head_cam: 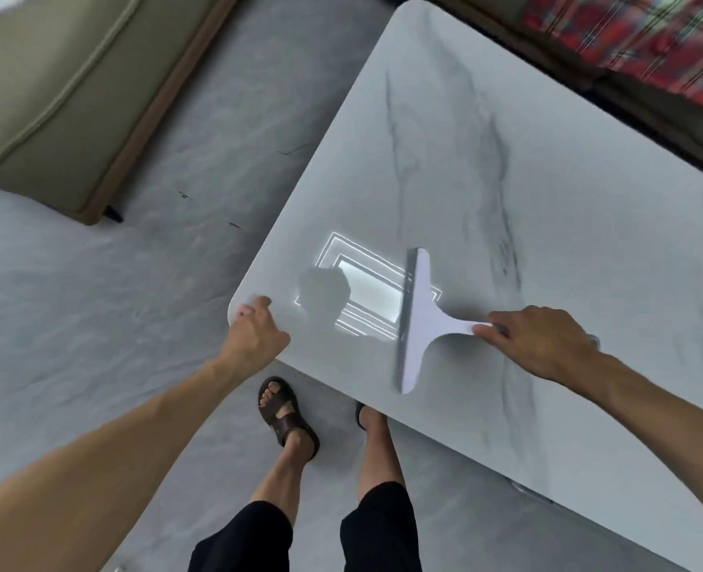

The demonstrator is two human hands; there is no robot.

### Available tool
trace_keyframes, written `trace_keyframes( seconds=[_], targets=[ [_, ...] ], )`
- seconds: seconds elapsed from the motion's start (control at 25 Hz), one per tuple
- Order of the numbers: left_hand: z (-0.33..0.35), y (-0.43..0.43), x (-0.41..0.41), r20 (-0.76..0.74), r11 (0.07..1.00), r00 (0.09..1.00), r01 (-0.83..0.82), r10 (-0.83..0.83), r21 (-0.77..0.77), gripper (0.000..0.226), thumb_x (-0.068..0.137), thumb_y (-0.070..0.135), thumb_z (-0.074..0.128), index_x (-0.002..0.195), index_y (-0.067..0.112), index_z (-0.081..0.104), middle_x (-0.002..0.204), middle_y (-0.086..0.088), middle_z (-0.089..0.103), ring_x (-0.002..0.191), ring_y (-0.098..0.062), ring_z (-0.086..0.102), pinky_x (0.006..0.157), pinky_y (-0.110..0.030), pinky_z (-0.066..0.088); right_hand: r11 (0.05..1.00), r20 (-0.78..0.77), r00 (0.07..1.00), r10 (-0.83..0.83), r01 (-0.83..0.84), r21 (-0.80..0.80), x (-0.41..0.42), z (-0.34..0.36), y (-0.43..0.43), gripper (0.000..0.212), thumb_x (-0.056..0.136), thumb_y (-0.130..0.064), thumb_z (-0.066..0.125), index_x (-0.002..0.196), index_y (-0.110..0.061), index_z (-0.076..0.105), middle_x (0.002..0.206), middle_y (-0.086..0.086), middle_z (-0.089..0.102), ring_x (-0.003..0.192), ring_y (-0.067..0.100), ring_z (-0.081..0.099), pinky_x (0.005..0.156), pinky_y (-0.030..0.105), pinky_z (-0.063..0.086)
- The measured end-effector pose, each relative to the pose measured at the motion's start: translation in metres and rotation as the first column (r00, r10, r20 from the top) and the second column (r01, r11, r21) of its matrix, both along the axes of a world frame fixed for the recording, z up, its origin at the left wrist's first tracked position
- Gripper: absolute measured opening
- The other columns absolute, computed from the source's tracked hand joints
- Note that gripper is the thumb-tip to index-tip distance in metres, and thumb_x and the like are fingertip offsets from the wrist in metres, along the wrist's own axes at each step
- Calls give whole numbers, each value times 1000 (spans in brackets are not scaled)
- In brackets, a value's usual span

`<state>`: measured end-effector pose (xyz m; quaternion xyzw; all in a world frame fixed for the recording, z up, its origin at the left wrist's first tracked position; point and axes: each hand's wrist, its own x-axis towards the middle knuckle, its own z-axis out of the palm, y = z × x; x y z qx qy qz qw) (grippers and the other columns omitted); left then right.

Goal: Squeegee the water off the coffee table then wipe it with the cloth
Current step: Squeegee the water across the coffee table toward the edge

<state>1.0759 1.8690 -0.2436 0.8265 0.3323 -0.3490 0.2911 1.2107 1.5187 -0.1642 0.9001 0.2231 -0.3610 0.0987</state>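
Coffee table (527, 192): a white top with grey veins, seen at a slant; it fills the right and middle of the view.
Near corner: rounded, at the lower left of the top. One edge runs from it up to the far corner, and the near edge runs down to the right.
Left hand (255, 330): grips that rounded corner, fingers curled on the rim.
Right hand (543, 344): over the top near the near edge; fingers and thumb pinch the end of the handle.
Squeegee (424, 319): white and T-shaped, on the top between the two hands, handle pointing right.
Blade (404, 319): dark strip on the head's left side, lying roughly across the near end of the top; its lower end comes close to the near edge and its upper end reaches well into the top.
Room on the top: bare surface from the blade to the gripped corner, and a long stretch beyond toward the far end.
Reflection (368, 297): bright rectangle of light between blade and corner; with this glare I cannot tell whether the surface is wet.
Floor (73, 303): grey, marbled, a wide lane between table and sofa.
Sofa (32, 97): olive, upper left, well apart from the table.
Plaid fabric (650, 35): red, blurred, beyond the far right edge.
Sandal (285, 414): brown, just beside the near edge below the corner; the other foot is partly under the top.
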Motion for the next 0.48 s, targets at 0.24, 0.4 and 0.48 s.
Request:
trace_keyframes(
  seconds=[0.24, 0.4, 0.48],
  targets=[
    [2, 17, -25, 143, 982, 983, -131, 112, 136, 50, 85, 15, 53, 133, 13, 38, 123, -17, 58, 106, -38, 57, 75, -37, 41, 935, -120, 969, 216, -170, 310, -72, -51, 155, 53, 89, -68, 31, 69, -25, 56, 82, 3, 66, 76, 28, 60, 61, 33, 31],
    [-4, 16, -33, 141, 995, 990, -43, 31, 85, 51, 85, 11, 54, 133, 9, 38, 125, -20, 56, 107, -40, 56, 75, -35, 39, 923, -83, 975, 207, -167, 347, -84, -71, 163, 52, 91, -62, 33, 56, -23, 41, 61, -2, 51, 61, 26, 50, 58, 32, 30],
    [-6, 8, -31, 112, 999, 994, 6, -12, 54, 52, 85, 10, 53, 134, 9, 38, 133, -17, 50, 111, -39, 55, 82, -38, 44, 942, -71, 983, 170, -141, 303, -79, -69, 125, 52, 91, -63, 32, 57, -24, 38, 58, -8, 45, 58, 24, 47, 57, 32, 32]
  ],
)
